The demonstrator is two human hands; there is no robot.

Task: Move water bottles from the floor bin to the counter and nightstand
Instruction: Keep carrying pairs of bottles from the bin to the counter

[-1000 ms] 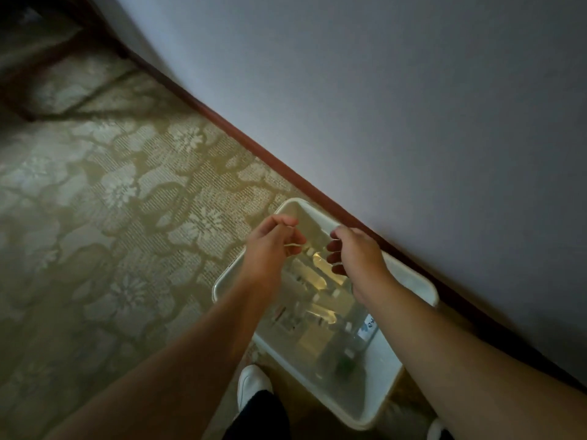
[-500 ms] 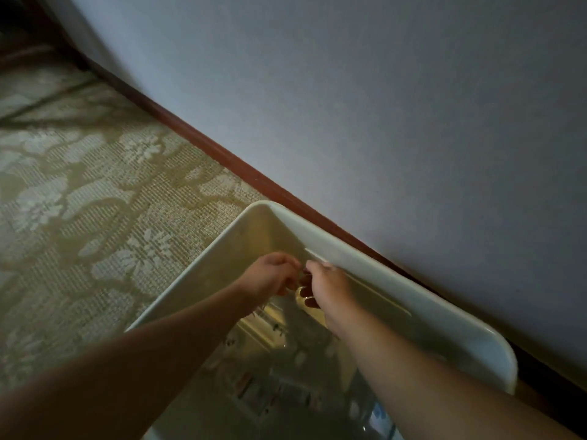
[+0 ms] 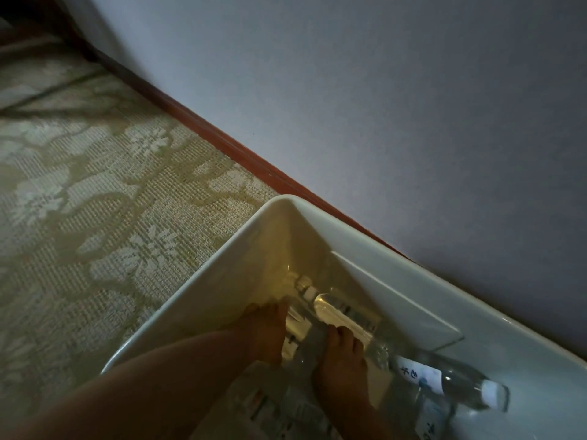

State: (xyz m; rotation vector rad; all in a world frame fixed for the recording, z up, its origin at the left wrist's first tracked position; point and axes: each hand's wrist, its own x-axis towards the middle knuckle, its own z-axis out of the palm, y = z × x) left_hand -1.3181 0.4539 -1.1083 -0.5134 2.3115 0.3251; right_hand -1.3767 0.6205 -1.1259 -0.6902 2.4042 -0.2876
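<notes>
Carpeted floor [image 3: 95,217] at nine o'clock; white bin [image 3: 397,268] against wall. My left hand [image 3: 265,331] and right hand [image 3: 341,360] reach among bottles [image 3: 343,308]; grip cannot be told.

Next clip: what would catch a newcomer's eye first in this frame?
Both bare hands, left hand and right hand, reach down into a white plastic bin at lower right, where clear water bottles lie on their sides. The bin sits on a floral carpet, close to a reddish baseboard under a plain grey wall.

Clear water bottles [image 3: 336,308] flat inside white bin [image 3: 540,369]
</notes>
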